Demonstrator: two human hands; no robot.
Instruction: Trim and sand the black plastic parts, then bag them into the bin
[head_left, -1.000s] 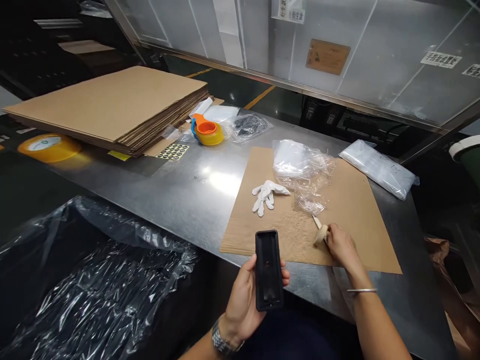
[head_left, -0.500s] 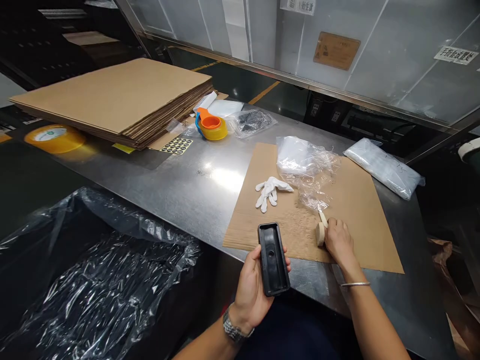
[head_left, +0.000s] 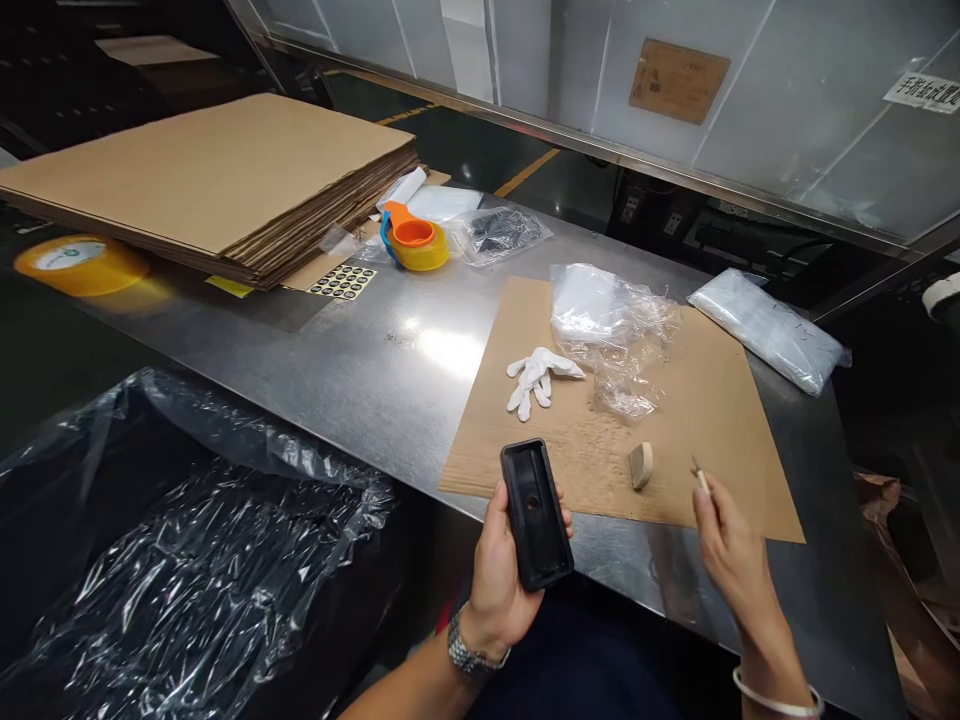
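Gripping black rectangular plastic tray (head_left: 535, 513) in closed left hand (head_left: 499, 575), over edge of shiny steel table (head_left: 360, 350). Pinching small pale strip (head_left: 702, 481) in right hand (head_left: 731, 545). Just left of right hand: squat beige tape roll (head_left: 640, 465) on flat brown cardboard sheet (head_left: 705, 420). Beyond: white cloth gloves (head_left: 538, 378), crinkled clear bags (head_left: 611, 330). Left of left hand: glossy black bin liner (head_left: 187, 560).

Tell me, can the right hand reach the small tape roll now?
Probably yes. The tape roll lies on the brown sheet near the right hand, nothing between, though its fingers pinch a strip.
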